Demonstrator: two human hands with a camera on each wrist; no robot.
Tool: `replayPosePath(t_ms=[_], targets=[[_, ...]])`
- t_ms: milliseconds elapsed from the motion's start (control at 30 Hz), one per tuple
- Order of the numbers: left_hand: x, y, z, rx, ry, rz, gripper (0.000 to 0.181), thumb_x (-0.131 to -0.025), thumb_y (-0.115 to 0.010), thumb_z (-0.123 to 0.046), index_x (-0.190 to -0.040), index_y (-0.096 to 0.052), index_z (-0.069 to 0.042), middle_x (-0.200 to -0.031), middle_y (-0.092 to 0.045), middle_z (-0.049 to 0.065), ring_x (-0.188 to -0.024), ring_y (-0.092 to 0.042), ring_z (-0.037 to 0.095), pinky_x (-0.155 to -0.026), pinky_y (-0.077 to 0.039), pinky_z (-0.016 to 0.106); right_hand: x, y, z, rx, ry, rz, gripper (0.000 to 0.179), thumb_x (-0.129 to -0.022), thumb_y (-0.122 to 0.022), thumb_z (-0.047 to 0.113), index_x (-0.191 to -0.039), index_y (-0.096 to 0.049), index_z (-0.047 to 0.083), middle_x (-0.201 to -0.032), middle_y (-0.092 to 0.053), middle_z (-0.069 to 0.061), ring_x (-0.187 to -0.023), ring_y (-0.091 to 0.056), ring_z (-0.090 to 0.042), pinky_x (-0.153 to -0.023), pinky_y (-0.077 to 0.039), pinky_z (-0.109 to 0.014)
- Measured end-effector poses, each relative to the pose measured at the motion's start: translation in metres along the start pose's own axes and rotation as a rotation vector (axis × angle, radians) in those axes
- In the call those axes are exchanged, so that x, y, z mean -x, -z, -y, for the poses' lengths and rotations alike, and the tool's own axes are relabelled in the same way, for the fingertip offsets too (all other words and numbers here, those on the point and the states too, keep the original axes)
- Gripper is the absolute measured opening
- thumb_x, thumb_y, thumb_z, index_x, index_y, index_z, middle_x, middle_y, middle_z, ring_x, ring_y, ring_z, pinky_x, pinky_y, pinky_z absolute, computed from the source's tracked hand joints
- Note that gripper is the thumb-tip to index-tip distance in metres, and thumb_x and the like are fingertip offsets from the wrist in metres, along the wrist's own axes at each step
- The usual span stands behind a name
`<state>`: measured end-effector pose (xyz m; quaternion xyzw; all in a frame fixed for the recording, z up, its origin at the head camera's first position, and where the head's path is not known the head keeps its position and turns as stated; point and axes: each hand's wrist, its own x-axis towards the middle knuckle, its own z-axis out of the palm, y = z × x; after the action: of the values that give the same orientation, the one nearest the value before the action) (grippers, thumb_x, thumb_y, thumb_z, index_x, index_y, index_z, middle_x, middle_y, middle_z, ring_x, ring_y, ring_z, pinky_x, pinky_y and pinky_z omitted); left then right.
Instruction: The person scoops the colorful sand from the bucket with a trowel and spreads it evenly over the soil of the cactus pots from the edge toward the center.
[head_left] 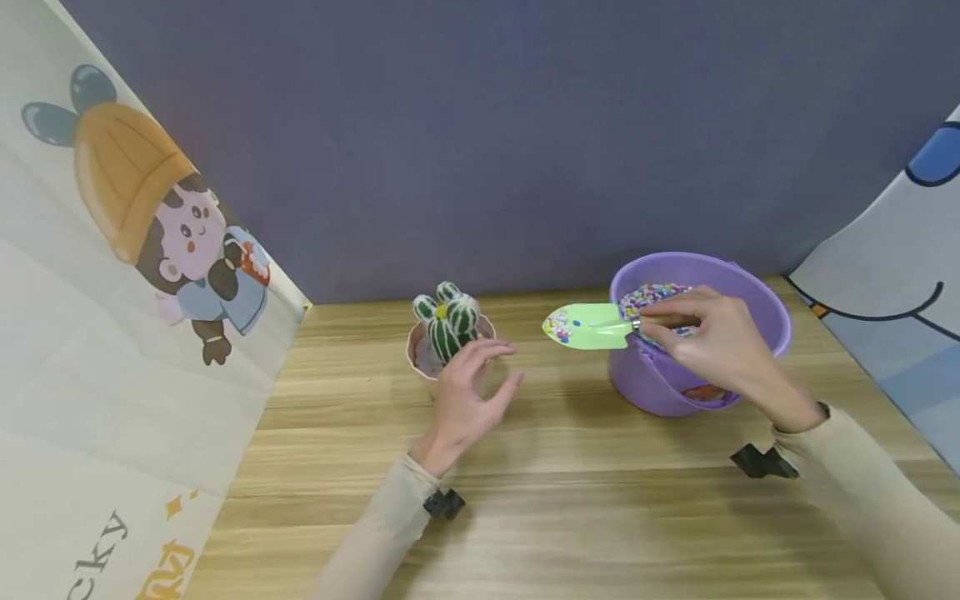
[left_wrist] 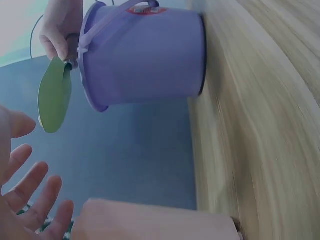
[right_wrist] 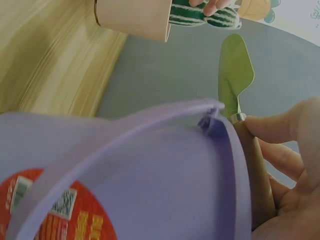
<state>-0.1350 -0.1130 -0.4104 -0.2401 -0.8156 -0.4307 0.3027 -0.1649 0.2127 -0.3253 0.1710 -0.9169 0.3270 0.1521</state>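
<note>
My right hand [head_left: 716,342] grips the wooden handle [right_wrist: 255,175] of a small trowel with a light green blade [head_left: 600,327]. Several colourful beads [head_left: 558,327] lie near the blade's tip, which points left. The trowel is above the near left rim of a purple bucket [head_left: 652,387] that holds many more such beads [head_left: 652,293]. Fingers spread and relaxed, my left hand [head_left: 465,408] is in front of a potted cactus [head_left: 453,329] with green and white stripes, holding nothing. It overlaps the pale pink pot [left_wrist: 150,220] in the head view.
A wood-grain table [head_left: 540,517] carries the pot and bucket. Behind it rises a dark blue-grey wall panel [head_left: 495,150]. Printed cloths with cartoon figures hang at the left [head_left: 90,333] and right [head_left: 900,275]. The bucket's handle [right_wrist: 115,130] hangs down its near side.
</note>
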Motion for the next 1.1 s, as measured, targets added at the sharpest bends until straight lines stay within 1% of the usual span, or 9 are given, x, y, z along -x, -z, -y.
replayPosePath(t_ms=[67,167,200,400,567,700,800,967,1100], targets=[[0.000,0.003,0.004,0.009,-0.026,-0.021,0.028,-0.088,-0.084,-0.012,-0.114,-0.076,-0.005,-0.115,-0.078,0.010,-0.107,-0.073,0.025,-0.099,-0.060,0.036,-0.001,-0.004,0.002,-0.010,0.015,0.005,0.021,-0.092,-0.084,0.023,-0.112,-0.085,0.016,-0.095,-0.084,0.000,-0.100,-0.073,-0.011,-0.104,-0.049,-0.030],[-0.002,0.007,0.008,0.017,-0.040,-0.047,0.026,-0.087,-0.084,-0.009,-0.111,-0.077,-0.005,-0.110,-0.078,0.009,-0.103,-0.074,0.024,-0.097,-0.060,0.034,-0.003,-0.009,0.007,-0.025,0.042,0.021,0.021,-0.093,-0.082,0.022,-0.113,-0.084,0.014,-0.097,-0.084,-0.003,-0.106,-0.078,-0.032,-0.121,-0.043,-0.051],[-0.002,0.009,0.009,0.017,-0.044,-0.056,0.025,-0.086,-0.084,-0.008,-0.110,-0.077,-0.004,-0.109,-0.079,0.009,-0.102,-0.074,0.025,-0.097,-0.061,0.034,-0.003,-0.010,0.008,-0.033,0.051,0.025,0.021,-0.093,-0.081,0.021,-0.113,-0.084,0.014,-0.098,-0.084,-0.004,-0.105,-0.078,-0.034,-0.119,-0.043,-0.053],[-0.001,0.022,0.018,0.011,-0.033,-0.091,0.022,-0.086,-0.084,-0.007,-0.107,-0.077,-0.005,-0.106,-0.079,0.011,-0.102,-0.074,0.027,-0.098,-0.061,0.037,-0.004,-0.022,0.016,-0.057,0.048,0.037,0.019,-0.093,-0.081,0.019,-0.112,-0.084,0.016,-0.100,-0.084,-0.001,-0.105,-0.073,-0.027,-0.099,-0.048,-0.040],[0.005,0.034,0.028,-0.016,-0.005,-0.103,0.020,-0.087,-0.082,-0.007,-0.106,-0.078,-0.006,-0.106,-0.079,0.011,-0.103,-0.074,0.028,-0.097,-0.060,0.035,-0.005,-0.029,0.022,-0.076,0.062,0.051,0.018,-0.093,-0.082,0.018,-0.110,-0.084,0.014,-0.099,-0.084,-0.002,-0.105,-0.072,-0.026,-0.098,-0.051,-0.043],[0.009,0.042,0.036,-0.053,-0.003,-0.126,0.020,-0.087,-0.082,-0.007,-0.107,-0.078,-0.005,-0.106,-0.079,0.011,-0.102,-0.074,0.028,-0.095,-0.061,0.035,-0.007,-0.035,0.025,-0.074,0.073,0.060,0.018,-0.092,-0.082,0.018,-0.110,-0.084,0.014,-0.097,-0.084,0.001,-0.097,-0.071,-0.021,-0.088,-0.051,-0.029],[0.012,0.047,0.041,-0.078,0.000,-0.147,0.021,-0.087,-0.082,-0.006,-0.107,-0.078,-0.005,-0.107,-0.079,0.012,-0.100,-0.074,0.029,-0.091,-0.061,0.039,-0.007,-0.041,0.026,-0.058,0.088,0.060,0.018,-0.092,-0.082,0.018,-0.109,-0.084,0.014,-0.095,-0.084,0.002,-0.093,-0.069,-0.018,-0.083,-0.050,-0.025],[0.016,0.058,0.052,-0.101,0.023,-0.179,0.022,-0.086,-0.082,-0.007,-0.108,-0.077,-0.004,-0.111,-0.078,0.015,-0.101,-0.072,0.030,-0.084,-0.061,0.045,-0.010,-0.048,0.028,-0.057,0.108,0.052,0.018,-0.091,-0.083,0.016,-0.108,-0.084,0.012,-0.095,-0.084,-0.001,-0.091,-0.067,-0.020,-0.083,-0.053,-0.033],[0.019,0.065,0.060,-0.108,0.067,-0.191,0.026,-0.086,-0.083,-0.009,-0.110,-0.076,-0.003,-0.117,-0.076,0.017,-0.107,-0.069,0.032,-0.087,-0.059,0.045,-0.012,-0.053,0.032,-0.063,0.125,0.047,0.018,-0.091,-0.083,0.015,-0.107,-0.084,0.011,-0.095,-0.084,-0.002,-0.091,-0.069,-0.022,-0.084,-0.056,-0.040]])
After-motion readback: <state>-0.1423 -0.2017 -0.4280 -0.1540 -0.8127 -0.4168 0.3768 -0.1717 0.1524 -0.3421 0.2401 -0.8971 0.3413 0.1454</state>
